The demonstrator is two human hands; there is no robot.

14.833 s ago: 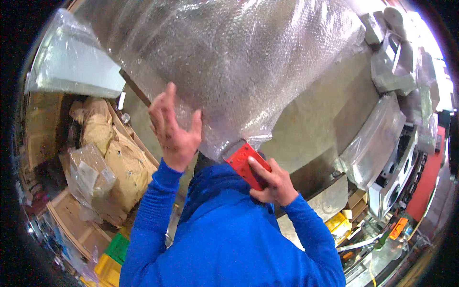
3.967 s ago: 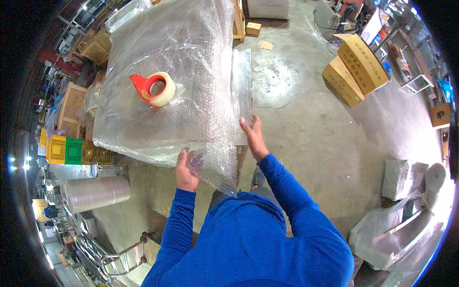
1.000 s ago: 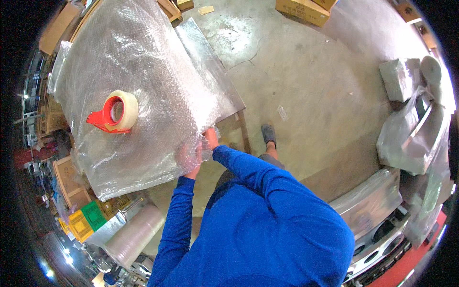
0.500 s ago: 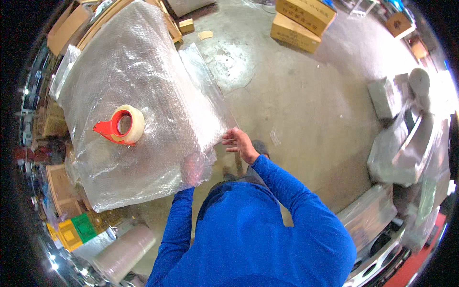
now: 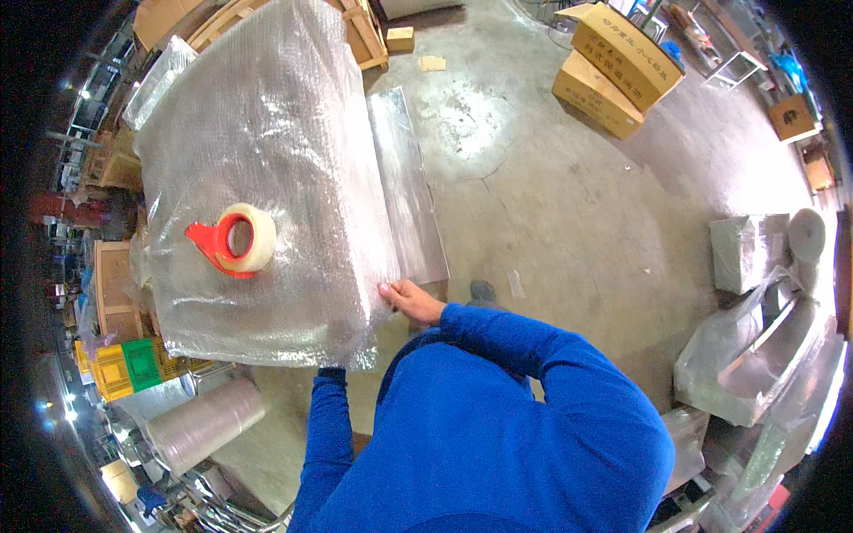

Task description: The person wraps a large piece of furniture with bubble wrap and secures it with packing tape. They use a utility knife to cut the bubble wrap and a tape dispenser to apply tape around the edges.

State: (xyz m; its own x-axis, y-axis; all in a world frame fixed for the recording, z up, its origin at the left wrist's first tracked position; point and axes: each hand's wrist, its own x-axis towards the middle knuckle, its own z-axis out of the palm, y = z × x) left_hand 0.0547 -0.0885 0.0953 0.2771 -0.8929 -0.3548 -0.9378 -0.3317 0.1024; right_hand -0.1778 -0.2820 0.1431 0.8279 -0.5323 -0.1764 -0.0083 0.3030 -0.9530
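A large sheet of clear bubble wrap [image 5: 284,151] drapes over a bulky, flat-topped thing on my left. On top of it lies a red tape dispenser [image 5: 211,240] with a wide roll of pale tape [image 5: 260,238]. My right hand [image 5: 414,302] is closed at the near right corner of the wrap, thumb and fingers pinching its edge. The left forearm [image 5: 330,417] reaches under the near edge of the wrap, which hides my left hand. A flat, shiny silver panel [image 5: 407,186] sticks out past the right side of the wrap.
Cardboard boxes [image 5: 613,71] are stacked on the floor at the far right. Plastic-wrapped bundles [image 5: 729,355] stand along the right side. At the lower left are a roll of film [image 5: 204,426] and a yellow crate [image 5: 108,369]. A wooden crate [image 5: 362,35] stands behind the wrap.
My right hand has moved left and closed on the wrap's edge. The left hand, seen through the wrap before, is now hidden. The view has shifted somewhat.
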